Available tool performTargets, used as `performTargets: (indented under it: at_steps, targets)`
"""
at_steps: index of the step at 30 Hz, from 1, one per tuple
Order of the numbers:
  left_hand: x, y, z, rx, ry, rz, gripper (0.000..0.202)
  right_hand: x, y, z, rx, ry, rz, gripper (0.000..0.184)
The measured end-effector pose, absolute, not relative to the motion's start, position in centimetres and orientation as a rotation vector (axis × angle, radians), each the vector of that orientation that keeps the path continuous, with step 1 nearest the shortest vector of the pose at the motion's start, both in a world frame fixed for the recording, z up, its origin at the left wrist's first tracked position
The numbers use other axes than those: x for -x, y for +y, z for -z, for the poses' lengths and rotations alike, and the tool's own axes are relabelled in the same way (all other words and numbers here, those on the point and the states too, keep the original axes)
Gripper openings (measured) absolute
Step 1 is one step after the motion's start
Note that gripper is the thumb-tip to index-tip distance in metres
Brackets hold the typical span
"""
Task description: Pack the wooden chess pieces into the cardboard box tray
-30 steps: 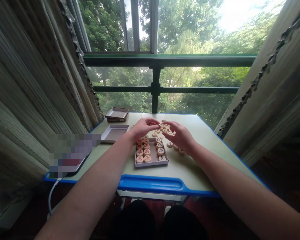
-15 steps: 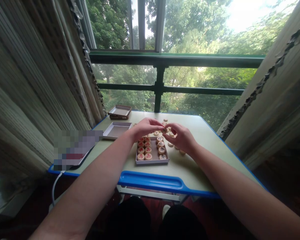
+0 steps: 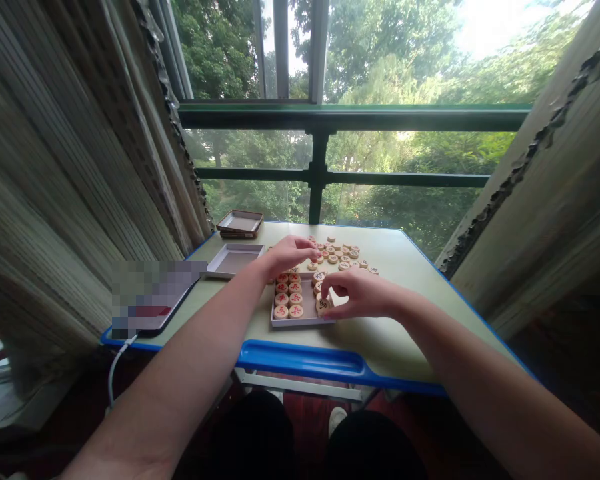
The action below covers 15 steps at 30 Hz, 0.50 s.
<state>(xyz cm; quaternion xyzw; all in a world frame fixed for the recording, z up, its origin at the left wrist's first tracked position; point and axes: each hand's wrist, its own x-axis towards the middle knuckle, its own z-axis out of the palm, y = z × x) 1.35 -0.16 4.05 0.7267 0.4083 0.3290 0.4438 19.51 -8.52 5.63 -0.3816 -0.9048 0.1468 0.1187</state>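
A shallow white tray on the small table holds rows of round wooden chess pieces with red and black characters. My right hand pinches one black-marked piece over the tray's near right corner. My left hand hovers at the tray's far end, fingers curled and reaching toward the loose pieces scattered behind the tray. Whether its fingertips hold a piece is hidden.
An empty white box lid lies left of the tray, with a brown box behind it. A blurred-out device with a white cable sits at the table's left edge. Curtains hang on both sides of the window railing.
My right hand has come back from the loose pile to the tray's near right corner with a piece. The left hand stayed near the tray's far end.
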Motion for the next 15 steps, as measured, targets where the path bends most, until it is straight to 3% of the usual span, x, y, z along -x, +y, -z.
performTargets:
  at_steps: [15]
  targets:
    - [-1.57, -0.41, -3.95, -1.831, 0.987, -0.795, 0.024, -19.62, -8.60, -5.91, 1.278, -2.700, -0.376, 0.027]
